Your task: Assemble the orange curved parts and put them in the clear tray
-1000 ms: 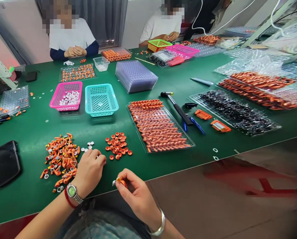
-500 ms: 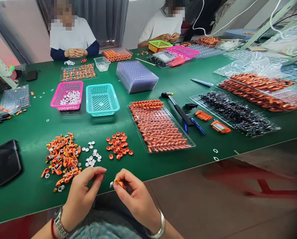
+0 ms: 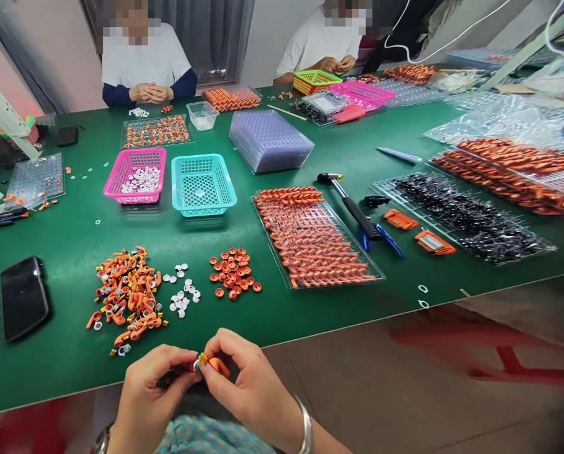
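Low at centre frame, my left hand [image 3: 152, 394] and right hand [image 3: 251, 388] pinch one small orange plastic clip [image 3: 214, 364] together, off the green worktop [image 3: 310, 151] edge, for fitting.

A black phone [image 3: 24, 297] lies at the left of the green worktop [image 3: 310, 151], with a pink plastic basket of white rings [image 3: 135, 176] and an empty turquoise plastic basket [image 3: 203, 185] side by side farther back. Right of them are a stack of clear plastic trays [image 3: 270, 140], a black-handled small hammer [image 3: 350, 203], a blue pen [image 3: 389, 240] and a clear tray of black parts [image 3: 461, 216]. Two people in white shirts sit at the far edge.
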`<state>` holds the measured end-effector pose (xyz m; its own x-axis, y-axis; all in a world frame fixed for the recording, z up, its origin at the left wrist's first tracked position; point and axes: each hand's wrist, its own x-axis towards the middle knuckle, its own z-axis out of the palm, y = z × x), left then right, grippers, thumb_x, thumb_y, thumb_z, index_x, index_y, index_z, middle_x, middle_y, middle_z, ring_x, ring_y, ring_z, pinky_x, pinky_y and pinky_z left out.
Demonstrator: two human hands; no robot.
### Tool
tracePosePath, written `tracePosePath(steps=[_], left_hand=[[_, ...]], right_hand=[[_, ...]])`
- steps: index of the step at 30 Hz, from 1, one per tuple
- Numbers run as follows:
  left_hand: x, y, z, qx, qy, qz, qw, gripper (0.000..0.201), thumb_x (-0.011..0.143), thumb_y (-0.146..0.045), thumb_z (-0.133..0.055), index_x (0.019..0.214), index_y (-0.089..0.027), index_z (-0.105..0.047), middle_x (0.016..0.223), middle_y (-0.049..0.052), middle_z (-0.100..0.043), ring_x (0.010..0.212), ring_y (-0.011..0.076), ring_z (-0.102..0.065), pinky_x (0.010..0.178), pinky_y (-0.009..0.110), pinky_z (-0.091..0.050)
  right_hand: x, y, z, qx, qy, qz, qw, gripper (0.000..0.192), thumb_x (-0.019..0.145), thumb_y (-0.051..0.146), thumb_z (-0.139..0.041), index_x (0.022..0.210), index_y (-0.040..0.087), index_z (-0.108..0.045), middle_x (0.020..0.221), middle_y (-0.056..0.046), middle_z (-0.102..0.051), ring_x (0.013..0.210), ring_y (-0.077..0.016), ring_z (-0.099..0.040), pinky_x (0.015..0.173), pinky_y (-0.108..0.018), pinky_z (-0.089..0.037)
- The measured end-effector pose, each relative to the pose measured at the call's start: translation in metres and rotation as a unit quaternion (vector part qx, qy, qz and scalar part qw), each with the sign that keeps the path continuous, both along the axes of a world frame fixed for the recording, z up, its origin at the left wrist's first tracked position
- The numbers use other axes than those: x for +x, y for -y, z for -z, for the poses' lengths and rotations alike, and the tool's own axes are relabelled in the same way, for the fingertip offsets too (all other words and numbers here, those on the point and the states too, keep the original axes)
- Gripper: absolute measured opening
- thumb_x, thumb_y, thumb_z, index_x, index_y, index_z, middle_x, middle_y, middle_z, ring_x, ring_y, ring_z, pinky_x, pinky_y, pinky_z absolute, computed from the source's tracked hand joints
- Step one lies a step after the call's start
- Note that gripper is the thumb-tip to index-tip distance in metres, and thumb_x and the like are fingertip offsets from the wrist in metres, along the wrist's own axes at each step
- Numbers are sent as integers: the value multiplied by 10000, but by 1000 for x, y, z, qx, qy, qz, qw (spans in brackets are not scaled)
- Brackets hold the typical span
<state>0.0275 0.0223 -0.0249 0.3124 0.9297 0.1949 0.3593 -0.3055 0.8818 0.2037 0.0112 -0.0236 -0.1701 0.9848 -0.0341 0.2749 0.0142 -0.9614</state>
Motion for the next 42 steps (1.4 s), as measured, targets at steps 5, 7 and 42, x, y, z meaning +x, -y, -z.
tracePosePath(steps=[5, 7, 42], left_hand=[[-1, 4, 3, 35, -27, -4, 999, 217, 787, -78, -697, 924, -244, -728, 806, -9, -769, 684, 131, -723, 646, 161, -570], [0, 5, 3, 43, -36, -6, 998, 194, 794, -89, -691, 914, -237, -724, 797, -2, -768, 674, 139, -722, 634, 174, -574], [6, 8, -13, 96, -35, 17, 995, 174, 832, -108, -672, 943, -233, -721, 740, 21, -709, 626, 151, -692, 569, 195, -578]], right_hand=[[-1, 2, 1, 38, 53, 7, 998, 112, 789, 137, -523, 689, 186, -514, 656, 17, -501, 597, -133, -479, 553, -240, -350], [-2, 3, 1, 50, 69, 10, 996, 122, 787, 125, -518, 683, 188, -505, 662, 12, -512, 607, -137, -489, 563, -245, -353], [7, -10, 6, -202, -255, -114, 939, 186, 752, 331, -668, 777, 174, -571, 678, 40, -497, 610, -107, -420, 582, -244, -353]])
